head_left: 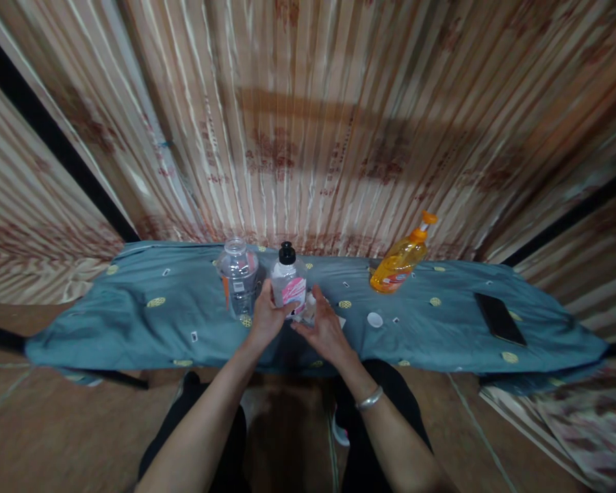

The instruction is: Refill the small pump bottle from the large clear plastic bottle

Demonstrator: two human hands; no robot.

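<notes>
My left hand [265, 316] grips a small clear bottle [289, 283] with a black cap and a pink label, which stands upright on the blue-green cloth [133, 315]. My right hand [324, 327] is closed against the bottle's lower right side, fingers pinched at its base beside something small and clear that I cannot make out. A clear empty plastic bottle [237, 275] without a cap stands just left of the held one. A silver bangle [368, 398] circles my right wrist.
An orange dish-soap bottle [401, 257] stands at the back right. A small white cap [374, 319] lies on the cloth right of my hands. A dark phone [499, 318] lies flat further right. Striped curtains hang behind the covered table.
</notes>
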